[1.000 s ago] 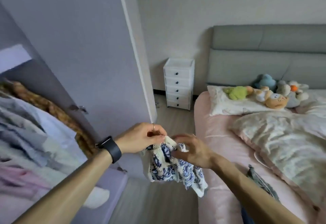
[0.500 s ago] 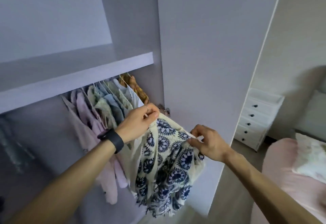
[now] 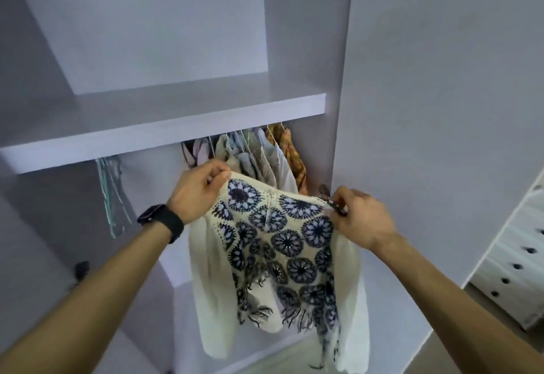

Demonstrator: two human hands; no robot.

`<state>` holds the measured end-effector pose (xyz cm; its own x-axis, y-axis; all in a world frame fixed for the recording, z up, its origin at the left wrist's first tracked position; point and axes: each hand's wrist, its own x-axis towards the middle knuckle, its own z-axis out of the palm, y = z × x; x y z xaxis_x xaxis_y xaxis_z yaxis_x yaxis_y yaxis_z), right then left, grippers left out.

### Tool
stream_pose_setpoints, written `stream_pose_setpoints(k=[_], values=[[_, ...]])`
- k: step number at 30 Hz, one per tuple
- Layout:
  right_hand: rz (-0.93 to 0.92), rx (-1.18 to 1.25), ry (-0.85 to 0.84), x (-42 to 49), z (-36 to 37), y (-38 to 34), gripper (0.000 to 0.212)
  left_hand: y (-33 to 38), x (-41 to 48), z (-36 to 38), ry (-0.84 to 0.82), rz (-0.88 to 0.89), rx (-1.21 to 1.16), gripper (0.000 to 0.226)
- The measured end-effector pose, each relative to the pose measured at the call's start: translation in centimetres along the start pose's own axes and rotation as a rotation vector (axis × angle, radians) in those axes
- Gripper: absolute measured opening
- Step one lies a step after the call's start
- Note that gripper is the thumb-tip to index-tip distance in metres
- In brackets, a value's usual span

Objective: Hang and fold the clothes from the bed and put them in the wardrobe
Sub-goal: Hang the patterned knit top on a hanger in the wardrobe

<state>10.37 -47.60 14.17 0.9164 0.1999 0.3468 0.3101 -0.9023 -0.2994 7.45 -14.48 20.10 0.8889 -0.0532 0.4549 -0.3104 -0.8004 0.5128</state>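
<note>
In the head view, the left hand (image 3: 200, 194) is pinching one top corner of a cream garment (image 3: 273, 244) patterned with dark blue rounds. The right hand (image 3: 360, 220) is pinching the other corner. The garment is hanging spread between them inside the open wardrobe (image 3: 147, 35), just below the shelf's (image 3: 164, 133) front edge. Hung clothes (image 3: 259, 150) are crowding behind it, toward the shelf's right end. A black watch (image 3: 162, 222) is sitting on the left wrist.

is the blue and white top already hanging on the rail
No, the left hand and right hand hold the crochet top spread out in front of the hung clothes.
</note>
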Motion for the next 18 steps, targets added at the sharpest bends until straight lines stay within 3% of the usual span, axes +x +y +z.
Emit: stream_pose_setpoints(k=[2,6,8,12,15,18], values=[[0.025,0.182,-0.021,1.0,0.2,0.1,0.02,-0.9,-0.6,-0.2,0.029,-0.092,-0.009,0.011],[0.072,0.768,-0.275,2.8,0.6,-0.3,0.009,-2.2,-1.7,-1.3,0.067,-0.226,-0.053,0.013],[0.106,0.838,-0.294,3.4,1.2,-1.0,0.01,-2.8,-2.2,-1.9,0.065,-0.28,-0.081,0.015],[-0.017,0.576,-0.279,3.2,2.0,-2.6,0.041,-2.9,-2.5,-2.5,0.017,-0.289,-0.092,0.013],[-0.181,0.308,-0.206,3.1,2.8,-2.9,0.038,-3.0,-2.7,-2.7,-0.004,-0.281,-0.084,0.012],[-0.234,0.24,-0.105,3.7,3.0,-2.7,0.036,-3.4,-3.1,-3.4,0.0,-0.282,-0.062,0.009]])
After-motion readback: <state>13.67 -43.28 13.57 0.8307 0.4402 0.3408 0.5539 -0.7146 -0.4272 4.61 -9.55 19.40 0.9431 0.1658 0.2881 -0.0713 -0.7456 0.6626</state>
